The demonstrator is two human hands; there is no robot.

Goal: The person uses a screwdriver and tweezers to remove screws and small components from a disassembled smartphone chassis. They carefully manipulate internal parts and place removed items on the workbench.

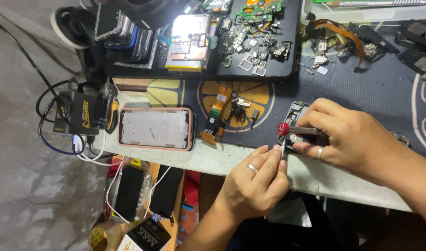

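My right hand (357, 139) comes in from the right and rests on a small opened phone frame (297, 110) lying on the dark mat. It holds a dark screwdriver with a red cap (283, 128), the cap pointing left. My left hand (254, 181) reaches up from below, a ring on one finger. Its thumb and forefinger pinch a thin silver piece (282, 148) right at the frame's near edge, just under the red cap. What the piece is cannot be told. Most of the frame is hidden under my right hand.
A pink-rimmed phone housing (155, 128) lies left, beside orange flex cables (217, 111). A black tray (287, 56) behind holds boards and several small parts. Loose parts (343, 39) sit at back right. Cables and a black-yellow device (85, 114) hang off the pale table edge (222, 160).
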